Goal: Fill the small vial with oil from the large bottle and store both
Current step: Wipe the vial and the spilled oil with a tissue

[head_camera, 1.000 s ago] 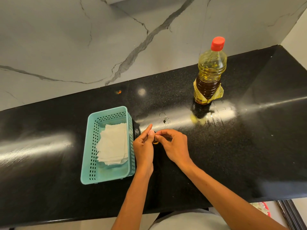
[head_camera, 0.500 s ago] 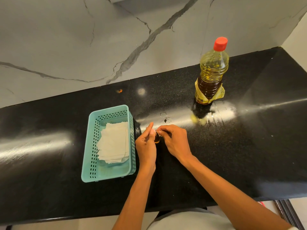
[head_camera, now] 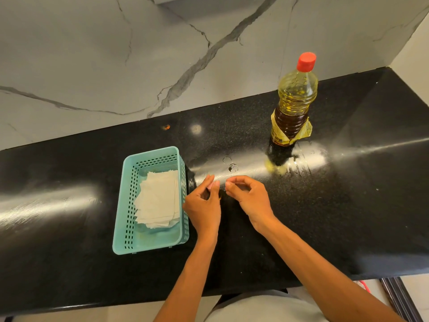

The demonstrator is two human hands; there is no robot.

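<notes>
The large oil bottle stands upright at the back right of the black counter, with its red cap on, a torn yellow label and yellow oil inside. My left hand and my right hand meet fingertip to fingertip just right of the teal basket. Between them is the small vial, almost fully hidden; only a dark amber sliver shows. My left fingers pinch it from the left, and my right fingers are pinched at its top.
The teal perforated basket holds a stack of white paper napkins. Oily ring marks lie just beyond my hands, and smeared oil shines by the bottle's base. A marble wall runs along the back.
My hands have stayed together on the vial, with my fingers shifting slightly around it. The amber vial shows less than before. The bottle and basket have not moved.
</notes>
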